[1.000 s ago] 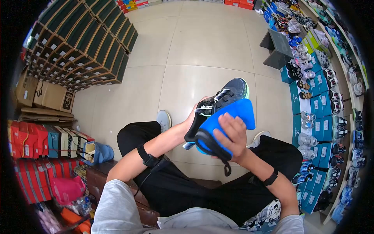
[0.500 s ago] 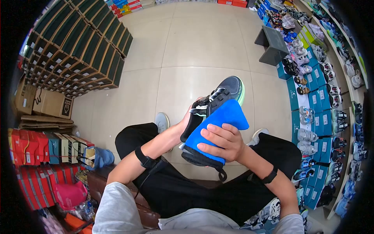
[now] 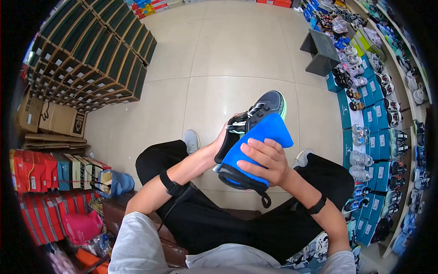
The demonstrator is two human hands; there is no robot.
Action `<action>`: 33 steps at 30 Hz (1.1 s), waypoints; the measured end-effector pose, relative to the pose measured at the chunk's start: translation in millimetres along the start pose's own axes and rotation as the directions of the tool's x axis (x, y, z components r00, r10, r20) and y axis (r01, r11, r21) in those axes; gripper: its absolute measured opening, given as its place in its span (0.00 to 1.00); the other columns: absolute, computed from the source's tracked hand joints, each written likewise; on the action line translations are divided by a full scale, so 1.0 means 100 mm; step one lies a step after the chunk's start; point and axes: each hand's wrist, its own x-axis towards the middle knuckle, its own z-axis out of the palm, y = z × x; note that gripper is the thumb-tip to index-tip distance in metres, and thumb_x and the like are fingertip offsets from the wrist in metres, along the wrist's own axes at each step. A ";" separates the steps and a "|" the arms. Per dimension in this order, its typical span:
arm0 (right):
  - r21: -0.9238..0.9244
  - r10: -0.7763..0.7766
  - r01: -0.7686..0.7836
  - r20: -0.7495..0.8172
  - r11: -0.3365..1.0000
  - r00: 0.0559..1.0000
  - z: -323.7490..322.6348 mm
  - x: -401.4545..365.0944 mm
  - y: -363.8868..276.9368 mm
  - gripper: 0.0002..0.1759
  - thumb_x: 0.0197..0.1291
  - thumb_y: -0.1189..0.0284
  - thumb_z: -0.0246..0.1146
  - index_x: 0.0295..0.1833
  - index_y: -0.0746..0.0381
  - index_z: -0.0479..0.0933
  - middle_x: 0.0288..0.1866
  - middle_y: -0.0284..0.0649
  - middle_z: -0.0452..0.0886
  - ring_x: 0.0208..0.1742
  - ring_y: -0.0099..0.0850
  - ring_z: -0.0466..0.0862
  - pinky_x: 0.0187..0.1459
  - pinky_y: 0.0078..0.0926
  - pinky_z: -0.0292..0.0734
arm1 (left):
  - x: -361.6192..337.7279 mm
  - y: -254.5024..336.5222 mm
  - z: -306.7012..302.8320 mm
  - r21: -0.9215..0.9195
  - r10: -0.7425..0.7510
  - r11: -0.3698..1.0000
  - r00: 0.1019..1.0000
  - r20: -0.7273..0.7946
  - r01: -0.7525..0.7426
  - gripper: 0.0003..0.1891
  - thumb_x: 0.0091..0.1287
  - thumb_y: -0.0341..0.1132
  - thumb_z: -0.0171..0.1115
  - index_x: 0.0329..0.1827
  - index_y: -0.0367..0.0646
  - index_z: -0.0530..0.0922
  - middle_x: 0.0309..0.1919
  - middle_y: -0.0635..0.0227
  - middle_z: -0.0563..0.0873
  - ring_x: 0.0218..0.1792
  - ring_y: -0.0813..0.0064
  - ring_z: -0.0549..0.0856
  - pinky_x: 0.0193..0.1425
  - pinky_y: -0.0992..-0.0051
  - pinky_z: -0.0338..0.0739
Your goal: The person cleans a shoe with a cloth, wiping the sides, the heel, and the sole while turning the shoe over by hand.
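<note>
A dark sneaker with a light green sole edge is held up in front of me, toe pointing away and to the right. My left hand grips it from the left side, most of its fingers hidden behind the shoe. A bright blue cloth mitt with a black cuff and loop lies against the shoe's right side. Fingers of my right hand are bent over the outside of the mitt, pressing it against the shoe.
Dark green boxes are stacked at the upper left, with cardboard boxes below. Red boxes stand at the lower left. A grey angled stool stands at the upper right, beside teal boxes and shelves with many shoes.
My right hand and the mitt's cuff end have shifted slightly right. The shoe has barely moved, and both hands keep their holds.
</note>
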 end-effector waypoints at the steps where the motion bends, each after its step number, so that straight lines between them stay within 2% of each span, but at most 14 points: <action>1: 0.002 0.007 -0.007 0.009 1.000 1.000 -0.02 0.01 0.03 0.19 0.71 0.60 0.59 0.64 0.48 0.81 0.68 0.37 0.80 0.71 0.33 0.77 0.74 0.37 0.60 | 0.01 0.01 -0.05 -0.015 -0.003 1.000 1.000 -0.004 0.003 0.32 0.76 0.59 0.43 0.64 0.39 0.77 0.57 0.52 0.85 0.52 0.59 0.87 0.61 0.59 0.82; 4: 0.043 0.129 -0.128 -0.031 0.991 0.991 -0.07 0.06 0.11 0.26 0.70 0.50 0.59 0.66 0.52 0.80 0.70 0.43 0.78 0.72 0.39 0.76 0.73 0.41 0.62 | 0.09 -0.02 -0.14 0.115 0.111 0.989 0.983 -0.144 -0.095 0.32 0.76 0.59 0.45 0.64 0.40 0.77 0.56 0.54 0.85 0.52 0.61 0.86 0.62 0.59 0.81; 5: 0.026 0.142 -0.142 -0.007 0.990 0.990 -0.10 0.05 0.19 0.33 0.68 0.43 0.58 0.67 0.55 0.79 0.71 0.47 0.76 0.72 0.44 0.75 0.73 0.46 0.62 | 0.11 -0.04 -0.15 0.190 0.175 0.973 0.960 -0.219 -0.134 0.31 0.76 0.60 0.46 0.63 0.40 0.77 0.56 0.55 0.86 0.53 0.62 0.86 0.63 0.60 0.81; 7: 0.025 0.204 -0.203 -0.053 0.979 0.978 -0.09 0.07 0.27 0.36 0.69 0.42 0.56 0.68 0.60 0.77 0.71 0.51 0.76 0.73 0.48 0.74 0.72 0.49 0.63 | 0.13 -0.05 -0.10 0.305 0.278 0.937 0.891 -0.360 -0.170 0.26 0.75 0.59 0.49 0.53 0.44 0.80 0.48 0.61 0.87 0.46 0.66 0.87 0.56 0.64 0.82; 9: 0.002 0.270 -0.271 -0.079 0.963 0.959 -0.07 0.08 0.29 0.39 0.70 0.41 0.54 0.68 0.64 0.77 0.72 0.53 0.75 0.73 0.51 0.74 0.71 0.51 0.63 | 0.14 -0.06 -0.02 0.332 0.303 0.928 0.855 -0.421 -0.166 0.22 0.74 0.58 0.53 0.43 0.49 0.84 0.39 0.68 0.89 0.40 0.71 0.87 0.50 0.68 0.83; 10: -0.002 0.280 -0.281 -0.076 0.960 0.957 -0.06 0.09 0.28 0.39 0.70 0.41 0.54 0.68 0.64 0.77 0.72 0.53 0.75 0.73 0.52 0.74 0.71 0.51 0.63 | 0.13 -0.04 -0.01 0.282 0.266 0.947 0.870 -0.415 -0.155 0.20 0.73 0.56 0.54 0.40 0.50 0.83 0.36 0.69 0.89 0.37 0.72 0.86 0.47 0.69 0.83; 13: -0.004 0.299 -0.300 -0.083 0.954 0.951 -0.02 0.06 0.22 0.39 0.71 0.41 0.54 0.67 0.64 0.77 0.72 0.54 0.74 0.73 0.52 0.73 0.71 0.51 0.62 | 0.13 -0.08 0.12 0.305 0.285 0.941 0.832 -0.475 -0.148 0.18 0.73 0.54 0.54 0.39 0.50 0.83 0.33 0.71 0.88 0.35 0.73 0.86 0.44 0.70 0.82; 16: -0.003 0.296 -0.298 -0.099 0.954 0.950 0.02 0.01 0.16 0.39 0.70 0.40 0.54 0.67 0.64 0.77 0.72 0.55 0.74 0.73 0.51 0.73 0.72 0.51 0.61 | 0.13 -0.05 0.04 0.162 0.167 0.981 0.894 -0.415 -0.108 0.18 0.73 0.54 0.54 0.38 0.50 0.83 0.33 0.71 0.88 0.35 0.74 0.86 0.44 0.71 0.82; 20: 0.016 0.261 -0.260 -0.106 0.965 0.960 0.03 -0.02 0.12 0.37 0.70 0.42 0.55 0.67 0.62 0.77 0.72 0.54 0.75 0.74 0.50 0.73 0.73 0.51 0.60 | 0.06 -0.07 0.13 0.198 0.145 0.977 0.929 -0.340 -0.080 0.20 0.71 0.55 0.55 0.40 0.48 0.83 0.35 0.68 0.89 0.36 0.72 0.86 0.47 0.69 0.82; 21: 0.022 0.245 -0.244 -0.094 0.969 0.965 0.03 -0.02 0.10 0.36 0.70 0.42 0.55 0.67 0.60 0.77 0.72 0.52 0.75 0.73 0.49 0.73 0.73 0.50 0.59 | 0.07 -0.04 0.09 0.155 0.113 0.986 0.934 -0.338 -0.063 0.21 0.70 0.56 0.54 0.44 0.46 0.84 0.38 0.65 0.89 0.38 0.69 0.87 0.49 0.68 0.82; 24: 0.023 0.176 -0.175 -0.059 0.984 0.983 0.05 -0.03 0.03 0.34 0.69 0.42 0.57 0.67 0.56 0.78 0.71 0.48 0.77 0.73 0.45 0.73 0.74 0.47 0.58 | 0.07 -0.02 0.06 0.089 0.066 0.995 0.943 -0.325 -0.039 0.23 0.71 0.56 0.53 0.48 0.45 0.83 0.40 0.62 0.89 0.39 0.67 0.86 0.49 0.67 0.83; 27: -0.001 0.090 -0.090 -0.043 0.996 0.995 0.07 -0.06 -0.04 0.31 0.67 0.42 0.58 0.65 0.51 0.80 0.70 0.43 0.78 0.73 0.40 0.74 0.75 0.43 0.57 | 0.02 0.00 0.07 0.047 -0.005 0.999 0.983 -0.184 0.013 0.25 0.72 0.56 0.51 0.51 0.43 0.82 0.44 0.59 0.89 0.41 0.63 0.87 0.51 0.65 0.83; 32: 0.088 0.168 -0.164 -0.041 0.983 0.985 0.03 -0.03 -0.01 0.33 0.68 0.42 0.57 0.66 0.54 0.79 0.71 0.46 0.77 0.73 0.43 0.74 0.75 0.45 0.57 | 0.07 -0.02 -0.10 0.070 0.046 0.997 0.983 -0.180 -0.034 0.27 0.74 0.57 0.49 0.55 0.43 0.81 0.49 0.57 0.88 0.47 0.63 0.87 0.57 0.64 0.82; 33: 0.096 0.188 -0.184 -0.033 0.978 0.982 0.02 -0.01 0.02 0.33 0.68 0.42 0.57 0.67 0.55 0.79 0.71 0.47 0.77 0.73 0.43 0.73 0.75 0.46 0.57 | 0.08 -0.01 -0.12 0.029 0.034 0.999 0.980 -0.194 -0.029 0.28 0.74 0.59 0.48 0.58 0.43 0.80 0.50 0.58 0.88 0.49 0.63 0.87 0.59 0.62 0.81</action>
